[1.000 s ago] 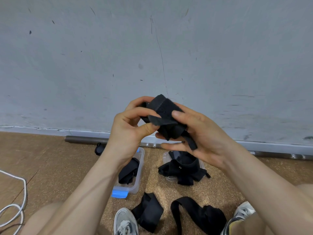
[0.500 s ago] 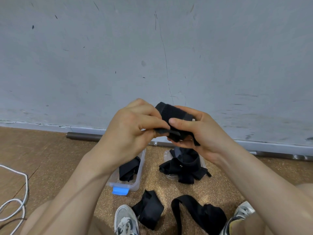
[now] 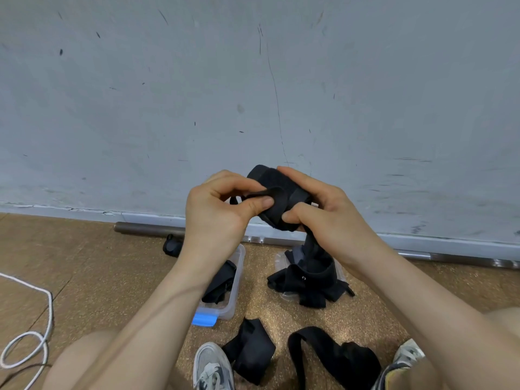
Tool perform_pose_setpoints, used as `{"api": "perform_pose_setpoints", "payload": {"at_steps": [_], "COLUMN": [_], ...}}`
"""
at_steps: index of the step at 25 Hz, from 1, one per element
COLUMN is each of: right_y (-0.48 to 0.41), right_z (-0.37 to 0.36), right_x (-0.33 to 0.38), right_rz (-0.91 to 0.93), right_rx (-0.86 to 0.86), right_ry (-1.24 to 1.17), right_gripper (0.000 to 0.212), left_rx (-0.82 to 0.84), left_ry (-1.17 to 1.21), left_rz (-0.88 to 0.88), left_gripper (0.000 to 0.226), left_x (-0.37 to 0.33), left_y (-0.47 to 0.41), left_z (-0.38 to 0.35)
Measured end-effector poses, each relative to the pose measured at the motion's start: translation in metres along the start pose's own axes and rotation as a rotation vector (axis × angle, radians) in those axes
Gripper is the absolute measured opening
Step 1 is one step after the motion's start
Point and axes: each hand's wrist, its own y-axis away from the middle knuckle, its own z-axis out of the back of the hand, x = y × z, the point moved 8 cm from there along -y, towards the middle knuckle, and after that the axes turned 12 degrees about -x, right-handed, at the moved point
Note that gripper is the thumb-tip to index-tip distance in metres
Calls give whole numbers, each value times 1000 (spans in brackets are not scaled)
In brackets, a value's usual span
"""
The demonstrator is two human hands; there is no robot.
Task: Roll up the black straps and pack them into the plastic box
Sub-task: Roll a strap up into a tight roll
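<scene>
Strap [image 3: 277, 198] black, half-rolled into thick wad; left hand [image 3: 218, 213] pinching loose end, right hand [image 3: 327, 212] gripping roll.

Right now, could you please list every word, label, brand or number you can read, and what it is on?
None can be read.
A small white mark on the strap pile is too small to read.
The plastic box shows no lettering.
</scene>
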Motion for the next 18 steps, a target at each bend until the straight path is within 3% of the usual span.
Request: {"api": "perform_pose_setpoints", "payload": {"at_steps": [2, 4, 6, 9, 11, 15, 17, 18], "right_y": [1, 3, 6, 9, 13, 23, 17, 12], "right_z": [0, -1, -5, -8, -10, -26, -21, -14], "right_x": [4, 7, 10, 13, 16, 20, 22, 22], "right_rz": [33, 66, 102, 163, 264, 514, 445, 332], "right_rx": [-23, -33, -37, -47, -81, -72, -38, -21], "right_ry": [-12, -47, -90, -144, -51, 323, 323, 182], "right_gripper": [64, 63, 62, 59, 61, 71, 62, 54], "left_rx": [-55, -96, -100, 44, 115, 75, 6, -22], "left_ry": [-35, 16, 282, 564, 635, 734, 613, 436], "left_rz": [9, 86, 292, 561, 583, 676, 588, 467], "left_gripper": [33, 52, 69, 64, 61, 60, 61, 67], "left_x": [3, 10, 24, 36, 36, 40, 38, 31], "left_y": [2, 4, 10, 25, 28, 24, 16, 10], "left_z": [2, 2, -6, -34, -44, -41, -27, -17]}}
